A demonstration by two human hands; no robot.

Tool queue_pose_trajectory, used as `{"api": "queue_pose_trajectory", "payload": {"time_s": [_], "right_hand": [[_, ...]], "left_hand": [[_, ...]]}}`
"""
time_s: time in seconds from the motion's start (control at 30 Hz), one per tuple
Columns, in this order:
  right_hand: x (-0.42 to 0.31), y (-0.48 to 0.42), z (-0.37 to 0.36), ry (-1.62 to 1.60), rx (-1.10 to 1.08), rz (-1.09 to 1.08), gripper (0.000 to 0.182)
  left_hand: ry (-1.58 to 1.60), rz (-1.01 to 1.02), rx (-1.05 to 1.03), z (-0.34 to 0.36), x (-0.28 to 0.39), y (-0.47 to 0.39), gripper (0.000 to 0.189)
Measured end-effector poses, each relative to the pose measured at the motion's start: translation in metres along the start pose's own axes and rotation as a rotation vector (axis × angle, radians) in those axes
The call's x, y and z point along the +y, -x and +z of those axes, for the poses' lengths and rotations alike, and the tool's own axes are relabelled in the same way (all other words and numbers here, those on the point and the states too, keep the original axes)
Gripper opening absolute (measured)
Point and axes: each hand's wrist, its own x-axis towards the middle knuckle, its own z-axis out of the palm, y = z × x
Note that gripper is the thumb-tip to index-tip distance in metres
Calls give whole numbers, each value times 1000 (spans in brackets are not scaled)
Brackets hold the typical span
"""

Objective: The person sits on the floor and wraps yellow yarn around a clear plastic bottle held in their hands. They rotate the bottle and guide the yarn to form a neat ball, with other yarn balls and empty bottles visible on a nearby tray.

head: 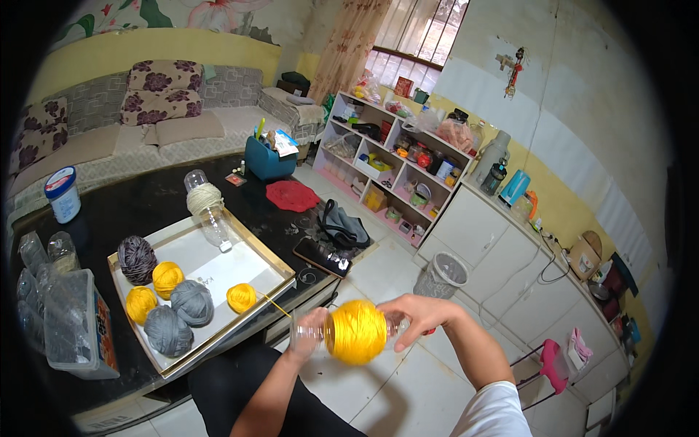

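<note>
A clear plastic bottle (pixel 391 331) with yellow yarn (pixel 357 331) wound thickly around its middle is held sideways between my hands, over the tiled floor. My left hand (pixel 308 334) grips the bottle's left end. On the other side, my right hand (pixel 418 319) has its fingers around the neck end, where a bit of red shows. A yellow strand (pixel 274 304) runs from near my left hand to a small yellow yarn ball (pixel 241 297) in a shallow white box (pixel 240 267). That box also holds grey balls (pixel 191 302), a dark variegated ball (pixel 137 259) and more yellow ones (pixel 168 279).
Across the box's far edge leans a bottle wound with cream yarn (pixel 204 199). The black table (pixel 131 191) bears a lidded tub (pixel 63 194), a clear plastic container (pixel 76 328), a phone (pixel 322 257) and a blue holder (pixel 270 158). A bin (pixel 441 275) stands on the floor.
</note>
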Motion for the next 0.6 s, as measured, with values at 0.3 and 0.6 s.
{"api": "queue_pose_trajectory", "payload": {"time_s": [0.3, 0.6], "right_hand": [[0, -15, 4, 634, 715, 116, 61], [-9, 4, 9, 76, -210, -36, 56]], "left_hand": [[-633, 166, -509, 9, 7, 11, 32], [-476, 53, -420, -10, 24, -4, 24]]}}
